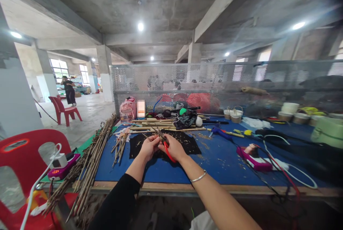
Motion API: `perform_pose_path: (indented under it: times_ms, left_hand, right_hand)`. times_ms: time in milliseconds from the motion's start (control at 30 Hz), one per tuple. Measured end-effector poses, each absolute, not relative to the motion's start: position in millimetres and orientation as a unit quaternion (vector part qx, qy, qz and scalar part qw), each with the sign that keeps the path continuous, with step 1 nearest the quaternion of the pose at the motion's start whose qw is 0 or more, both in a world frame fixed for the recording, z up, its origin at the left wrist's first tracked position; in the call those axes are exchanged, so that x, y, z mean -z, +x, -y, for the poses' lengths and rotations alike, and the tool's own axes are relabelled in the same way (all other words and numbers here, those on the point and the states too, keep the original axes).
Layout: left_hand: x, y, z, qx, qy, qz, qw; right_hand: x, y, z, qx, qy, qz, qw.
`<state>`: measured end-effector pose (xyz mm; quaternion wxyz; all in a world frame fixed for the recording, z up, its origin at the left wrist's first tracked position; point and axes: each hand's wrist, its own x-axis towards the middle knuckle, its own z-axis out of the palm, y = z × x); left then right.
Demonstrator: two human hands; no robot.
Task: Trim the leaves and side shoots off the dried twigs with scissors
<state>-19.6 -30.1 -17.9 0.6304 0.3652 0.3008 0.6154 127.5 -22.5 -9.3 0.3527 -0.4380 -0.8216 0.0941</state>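
My right hand (173, 145) is closed around red-handled scissors (168, 152), their dark blades pointing away and to the left. Close against it, my left hand (149, 147) pinches a thin twig (145, 135), whose tip pokes out past the fingers near the blades. Both hands are over a black cloth (191, 143) strewn with small cut pieces and shavings. Left of the cloth lies a small pile of short cut twigs (119, 148) on the blue table (211, 167).
A long bundle of dry sticks (98, 155) overhangs the table's left edge. Bamboo lengths (150, 124) lie behind the cloth. To the right are a blue glue gun (221, 133), a purple power strip (253, 160) with cables, and buckets (236, 116). A mesh screen (171, 79) stands behind.
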Motion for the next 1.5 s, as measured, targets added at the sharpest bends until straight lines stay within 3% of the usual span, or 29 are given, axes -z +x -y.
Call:
perform_pose_path:
  times_ms: [267,767,1000,1267,1500]
  left_hand:
    - [15.1,-18.0,33.6,-0.600,0.368,-0.261,0.661]
    - [21.6,-19.4,25.1,-0.634,0.352,-0.298,0.621]
    - [15.3,-20.4,29.2,-0.655,0.351,-0.362,0.563]
    - [12.5,-24.8,31.8,-0.560,0.357,-0.294,0.688]
    - [16.1,-21.5,27.3,-0.617,0.387,-0.282,0.625]
  right_hand:
    - [12.8,123.3,21.3,-0.115,-0.417,0.818,0.379]
    - [6.9,125.4,25.5,-0.055,-0.498,0.812,0.297]
    - [7.2,127.1,22.0,-0.014,-0.540,0.786,0.301]
    - [8.1,127.8,20.3,-0.035,-0.546,0.777,0.312]
    - [12.4,126.6,21.2,-0.025,-0.500,0.800,0.330]
